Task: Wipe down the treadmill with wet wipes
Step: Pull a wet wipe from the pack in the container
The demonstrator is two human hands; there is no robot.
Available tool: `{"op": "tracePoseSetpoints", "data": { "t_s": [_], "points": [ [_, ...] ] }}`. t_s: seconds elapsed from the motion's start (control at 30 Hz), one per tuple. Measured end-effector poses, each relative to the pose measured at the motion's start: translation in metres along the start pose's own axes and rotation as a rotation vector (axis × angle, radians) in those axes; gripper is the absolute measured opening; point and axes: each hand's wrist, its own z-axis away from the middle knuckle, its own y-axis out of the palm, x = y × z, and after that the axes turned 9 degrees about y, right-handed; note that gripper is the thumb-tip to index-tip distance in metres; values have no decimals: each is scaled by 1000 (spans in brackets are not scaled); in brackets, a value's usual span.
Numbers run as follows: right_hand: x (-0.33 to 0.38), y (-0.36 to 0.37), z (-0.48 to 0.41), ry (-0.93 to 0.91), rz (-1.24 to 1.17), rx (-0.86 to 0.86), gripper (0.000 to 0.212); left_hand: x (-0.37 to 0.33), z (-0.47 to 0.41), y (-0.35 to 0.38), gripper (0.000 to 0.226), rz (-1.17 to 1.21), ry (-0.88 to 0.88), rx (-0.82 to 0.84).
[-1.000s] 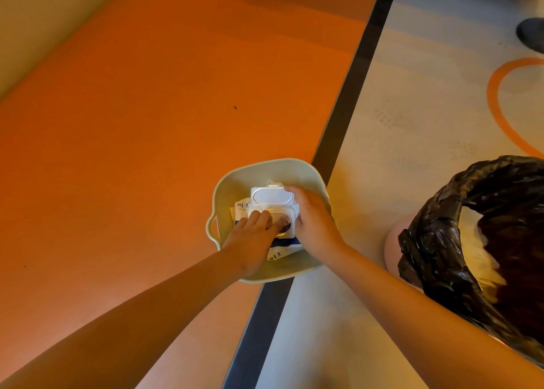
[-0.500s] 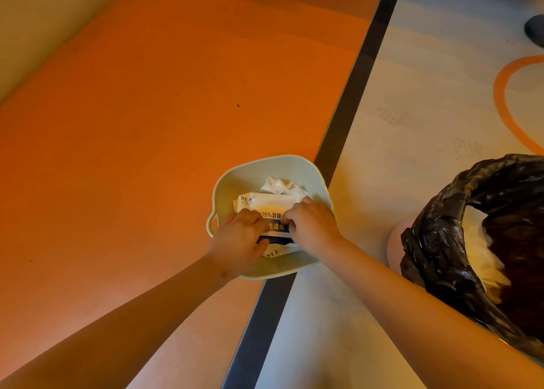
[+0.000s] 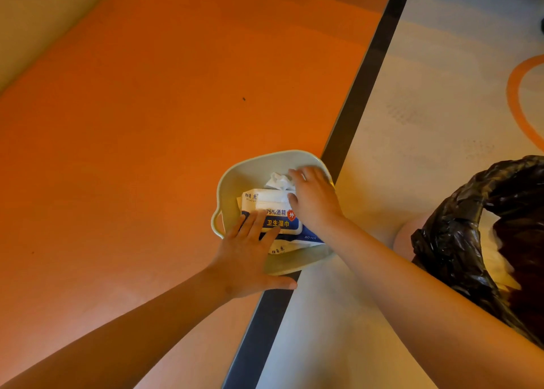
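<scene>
Two shifts since a moment ago. Flattens the left hand [image 3: 250,253], fingers [image 3: 255,223] spread, on the glossy blue-and-white wet wipe pack [image 3: 278,212] lying in the pale green rounded plastic basin [image 3: 265,154] on the orange floor [image 3: 147,123]. Reaches the right hand [image 3: 315,204] over the crumpled white wipe [image 3: 278,181] behind it; pinching or not, cannot tell. Suggests wipe pickup next.
</scene>
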Motion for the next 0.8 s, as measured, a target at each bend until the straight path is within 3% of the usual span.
{"op": "tracePoseSetpoints", "data": {
  "t_s": [0.03,0.1,0.27,0.5,0.63,0.7,0.8],
  "points": [
    [4,3,-4,3,15,46,48,1,-1,1,112,11,-43,119],
    [10,11,-10,33,-4,111,46,4,-4,-1,108,-26,-66,209],
    [9,23,-15,133,-20,59,37,19,-6,-5,79,-116,50,235],
    [5,2,-8,135,-497,-135,27,35,-7,-12,79,-64,37,240],
    [9,-12,6,143,-709,-173,29,37,-7,-19,93,9,52,282],
    [9,-13,12,167,-679,-171,29,35,-6,-31,87,181,53,197],
    [13,-25,23,232,-653,-64,27,24,2,-53,53,483,-54,-41]
  ]
}}
